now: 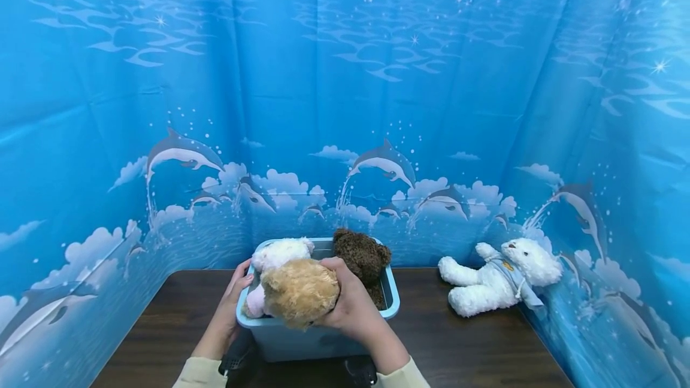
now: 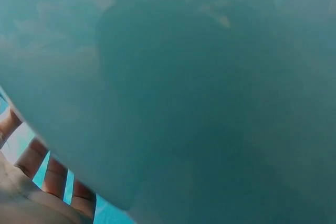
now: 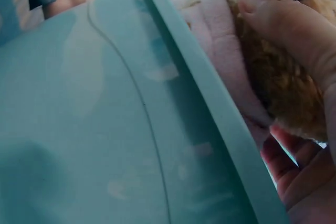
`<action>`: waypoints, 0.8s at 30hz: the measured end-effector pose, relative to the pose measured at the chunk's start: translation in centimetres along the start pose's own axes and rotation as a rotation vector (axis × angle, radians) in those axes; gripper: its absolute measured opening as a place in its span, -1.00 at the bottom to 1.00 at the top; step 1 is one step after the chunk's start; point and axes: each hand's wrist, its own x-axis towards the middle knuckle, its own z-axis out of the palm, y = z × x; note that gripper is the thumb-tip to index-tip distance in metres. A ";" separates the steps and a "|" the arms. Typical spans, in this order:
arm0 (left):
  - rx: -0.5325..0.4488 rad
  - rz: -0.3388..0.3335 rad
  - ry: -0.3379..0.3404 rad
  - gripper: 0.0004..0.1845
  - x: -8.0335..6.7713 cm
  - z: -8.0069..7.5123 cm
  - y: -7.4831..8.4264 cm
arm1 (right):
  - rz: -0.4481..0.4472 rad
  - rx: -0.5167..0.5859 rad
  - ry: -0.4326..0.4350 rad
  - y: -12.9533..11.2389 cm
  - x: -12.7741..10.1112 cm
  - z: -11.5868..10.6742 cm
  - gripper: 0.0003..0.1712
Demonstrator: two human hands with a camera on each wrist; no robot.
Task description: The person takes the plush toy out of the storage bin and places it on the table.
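**A:** What are the hands doing?

**B:** The right hand [image 1: 353, 307] curls round a tan bear [image 1: 299, 292], fingers wrapped over its head; the right wrist view shows the thumb pressed into its curly fur. The left hand [image 1: 236, 289] rests on the left side of the bear, at the rim of a blue bin [image 1: 390, 301]. I cannot tell whether its fingers grip or only touch.

**A:** Where is the bear?

**B:** Over the bin's near edge, partly inside. A white bear [image 1: 281, 252] and a brown bear [image 1: 362, 255] lie in the bin behind it.

**A:** Anything else?

**B:** The bin stands on a dark desk [image 1: 458, 346]. Another white toy [image 1: 501, 277] lies on the desk to the right, well apart, against a blue dolphin backdrop [image 1: 345, 106].
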 end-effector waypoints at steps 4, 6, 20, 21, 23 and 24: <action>-0.001 0.003 -0.008 -0.31 -0.1 0.0 -0.1 | 0.016 0.105 0.060 0.2 -0.4 -0.3 0.13; 0.007 0.004 -0.009 -0.30 -0.1 0.0 -0.1 | 0.022 0.153 0.088 0.2 -0.6 -0.4 0.11; 0.014 0.011 -0.002 -0.27 -0.2 0.0 0.0 | -0.116 0.175 0.340 0.6 -1.1 -0.4 -0.06; 0.013 0.009 -0.002 -0.27 -0.3 0.0 0.0 | -0.121 0.170 0.377 0.6 -1.1 -0.5 -0.07; 0.012 0.000 -0.001 -0.27 -0.4 -0.1 0.0 | -0.129 0.169 0.439 0.5 -1.3 -0.5 -0.05; 0.010 -0.007 0.000 -0.26 -0.4 0.0 0.0 | -0.128 0.164 0.473 0.3 -1.4 -0.6 -0.05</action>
